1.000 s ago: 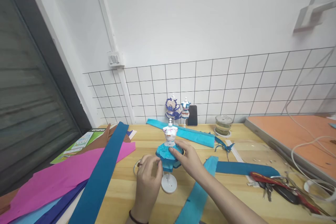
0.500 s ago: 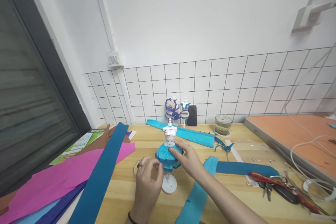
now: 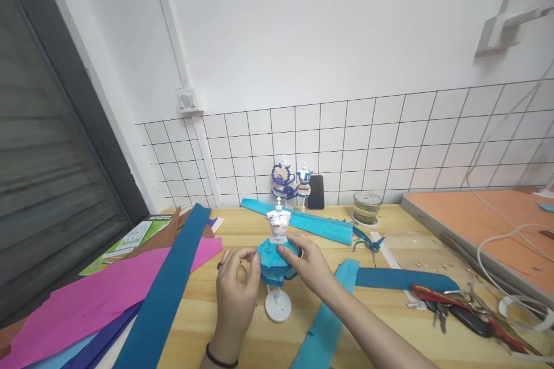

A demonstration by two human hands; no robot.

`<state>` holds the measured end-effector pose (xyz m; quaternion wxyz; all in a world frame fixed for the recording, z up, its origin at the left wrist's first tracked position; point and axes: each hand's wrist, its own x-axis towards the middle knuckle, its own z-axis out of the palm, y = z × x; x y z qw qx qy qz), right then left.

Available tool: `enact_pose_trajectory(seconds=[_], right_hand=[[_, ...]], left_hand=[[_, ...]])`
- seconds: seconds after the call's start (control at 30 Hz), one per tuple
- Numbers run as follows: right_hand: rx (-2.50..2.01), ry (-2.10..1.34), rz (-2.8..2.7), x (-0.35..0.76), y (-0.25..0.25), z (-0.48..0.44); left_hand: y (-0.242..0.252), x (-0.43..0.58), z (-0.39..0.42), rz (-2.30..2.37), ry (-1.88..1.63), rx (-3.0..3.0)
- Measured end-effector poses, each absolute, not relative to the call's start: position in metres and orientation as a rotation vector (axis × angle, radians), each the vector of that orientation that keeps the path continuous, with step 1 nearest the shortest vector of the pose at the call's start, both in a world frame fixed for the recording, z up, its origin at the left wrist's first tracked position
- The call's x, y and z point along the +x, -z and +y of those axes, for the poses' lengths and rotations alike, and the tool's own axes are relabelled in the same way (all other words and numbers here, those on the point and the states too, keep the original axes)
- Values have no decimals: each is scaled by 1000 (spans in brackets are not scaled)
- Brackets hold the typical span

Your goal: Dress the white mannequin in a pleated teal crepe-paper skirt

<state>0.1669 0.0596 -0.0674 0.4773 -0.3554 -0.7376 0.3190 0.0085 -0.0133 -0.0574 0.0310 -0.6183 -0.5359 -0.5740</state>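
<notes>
A small white mannequin (image 3: 278, 222) stands upright on its round white base (image 3: 277, 305) in the middle of the table. Around its waist sits a turquoise paper-like skirt (image 3: 273, 262) with gathered, puffed layers. My left hand (image 3: 237, 282) is at the skirt's left edge, thumb and forefinger closing on the material. On the other side, my right hand (image 3: 309, 259) grips the skirt near the waist, its thumb on the front and the other fingers partly hidden behind. A turquoise strip (image 3: 331, 305) lies under my right forearm.
Two dressed mannequins (image 3: 284, 184) and a phone (image 3: 316, 192) stand at the wall. Pink sheet (image 3: 99, 282) and blue strip (image 3: 168, 282) cover the left. A glass cup (image 3: 367, 206), keys (image 3: 440, 316), tape roll (image 3: 523, 308) and orange board (image 3: 476, 216) are right.
My left hand has moved up from the skirt's lower hem to its left edge, with its fingers reaching forward. My right hand stays on the skirt.
</notes>
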Motion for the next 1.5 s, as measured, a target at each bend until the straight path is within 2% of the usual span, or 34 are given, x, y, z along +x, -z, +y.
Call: enact_pose_trajectory(seconds=[0.37, 0.63, 0.9, 1.07, 1.3, 1.5], right_hand=[[-909, -718, -1777, 161, 71, 61], [-900, -707, -1790, 161, 70, 60], [-887, -756, -1824, 171, 63, 51], [-1007, -746, -1833, 211, 83, 50], [-987, -711, -2135, 264, 113, 14], [-824, -216, -2594, 266, 109, -14]], left_hand=[[34, 25, 21, -1960, 1971, -2038], [39, 22, 29, -2000, 2150, -2056], [49, 13, 21, -2025, 2179, -2159], [58, 3, 14, -2033, 2080, -2188], [65, 2, 12, -1875, 2212, -2218], [64, 0, 5, -2066, 1986, -2119]])
